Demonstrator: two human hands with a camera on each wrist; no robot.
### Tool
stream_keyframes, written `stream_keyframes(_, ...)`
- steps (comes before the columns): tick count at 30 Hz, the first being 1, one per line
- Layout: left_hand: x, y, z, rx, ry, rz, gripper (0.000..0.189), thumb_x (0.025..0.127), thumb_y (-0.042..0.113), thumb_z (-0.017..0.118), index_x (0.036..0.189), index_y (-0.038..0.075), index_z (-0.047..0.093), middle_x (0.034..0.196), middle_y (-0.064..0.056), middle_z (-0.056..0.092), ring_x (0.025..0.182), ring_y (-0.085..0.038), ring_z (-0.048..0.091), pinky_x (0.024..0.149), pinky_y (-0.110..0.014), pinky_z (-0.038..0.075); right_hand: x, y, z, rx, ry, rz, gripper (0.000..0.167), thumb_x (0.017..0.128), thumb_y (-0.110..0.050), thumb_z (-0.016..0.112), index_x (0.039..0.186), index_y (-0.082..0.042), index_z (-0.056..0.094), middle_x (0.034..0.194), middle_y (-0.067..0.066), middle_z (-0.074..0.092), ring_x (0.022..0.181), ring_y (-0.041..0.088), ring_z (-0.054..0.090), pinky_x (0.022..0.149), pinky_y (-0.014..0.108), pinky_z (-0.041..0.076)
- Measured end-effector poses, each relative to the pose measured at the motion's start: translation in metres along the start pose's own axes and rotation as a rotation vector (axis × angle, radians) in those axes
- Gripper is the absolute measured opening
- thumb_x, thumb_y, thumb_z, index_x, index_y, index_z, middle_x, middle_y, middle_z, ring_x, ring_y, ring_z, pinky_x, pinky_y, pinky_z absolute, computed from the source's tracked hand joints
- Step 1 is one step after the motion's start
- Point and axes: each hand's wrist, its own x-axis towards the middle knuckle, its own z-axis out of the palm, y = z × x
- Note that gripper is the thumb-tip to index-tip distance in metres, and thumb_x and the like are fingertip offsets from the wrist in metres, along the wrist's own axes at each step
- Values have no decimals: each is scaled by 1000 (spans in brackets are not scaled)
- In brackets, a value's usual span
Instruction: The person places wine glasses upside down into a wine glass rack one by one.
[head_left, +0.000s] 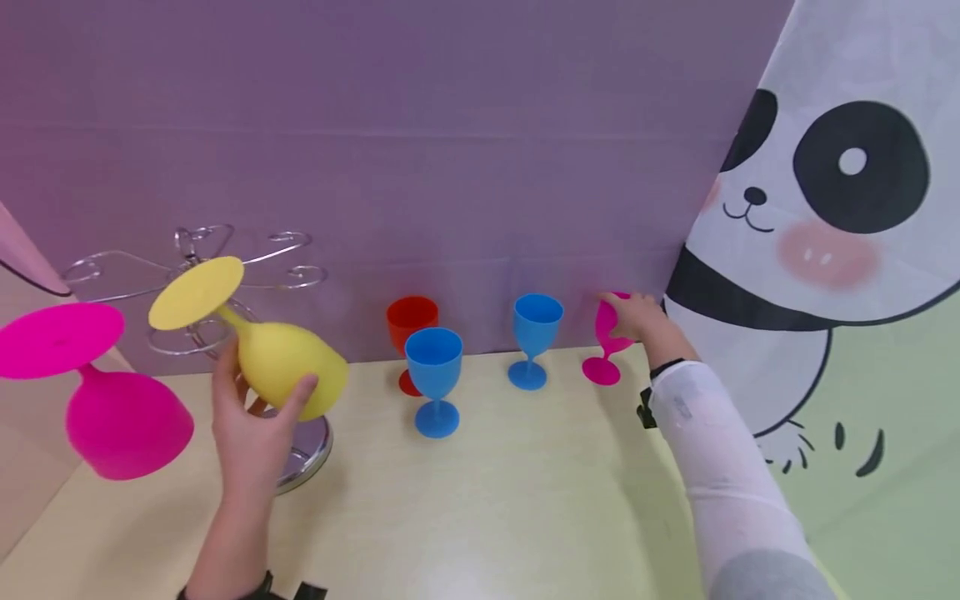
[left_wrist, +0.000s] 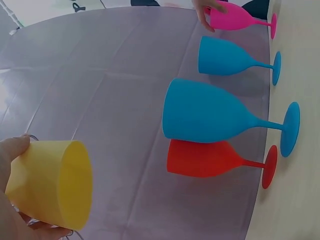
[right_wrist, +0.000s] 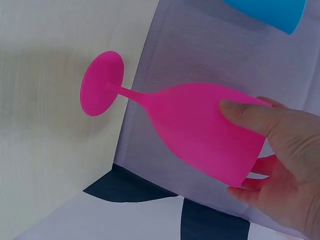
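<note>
Grips foot-up yellow goblet (head_left: 292, 367) at left, by wire rack (head_left: 309, 446), in left hand (head_left: 255, 437); grasps upright pink goblet (right_wrist: 195, 130) at right in right hand (head_left: 639, 317). Looks partway: apparently done with inverted pink goblet (head_left: 126, 425), far left; leaves red goblet (head_left: 408, 318) and two blue goblets (head_left: 435, 371) (head_left: 537, 329) standing mid-frame.

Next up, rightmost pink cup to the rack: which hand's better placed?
Right hand, likely: it grips the pink cup; the left hand is occupied holding the yellow cup by the rack.
</note>
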Motion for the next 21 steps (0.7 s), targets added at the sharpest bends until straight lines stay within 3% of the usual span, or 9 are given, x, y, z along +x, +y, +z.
stream_keyframes(6, 1, -1, -4, 38, 42, 3, 85, 83, 30, 76, 149, 41, 23, 152, 7, 32, 133, -23, 39, 101, -34, 49, 1, 0, 0, -50, -2, -4, 73, 86, -11, 67, 149, -15, 32, 137, 43, 28, 127, 60, 25, 99, 69, 36)
stream_keyframes(14, -2, 1, -9, 9, 87, 2, 83, 84, 27, 76, 148, 38, 25, 152, 8, 31, 133, -21, 38, 102, -29, 48, 0, -1, 0, -53, -6, 27, 72, 87, -10, 66, 149, -16, 31, 138, 41, 28, 128, 58, 25, 100, 67, 37)
stream_keyframes(17, -4, 1, -9, -23, 106, 0, 83, 84, 26, 76, 148, 37, 24, 152, 8, 29, 134, -20, 35, 106, -35, 45, 1, 0, -1, -46, -6, 31, 74, 86, -10, 67, 150, -15, 30, 138, 41, 27, 128, 59, 25, 100, 68, 37)
stream_keyframes(21, -6, 0, -9, -108, 142, 14, 85, 81, 22, 78, 147, 35, 26, 150, 8, 31, 131, -19, 36, 105, -31, 46, 4, 2, -1, -48, 1, 29, 76, 85, -11, 69, 150, -14, 29, 137, 41, 29, 127, 58, 26, 99, 68, 37)
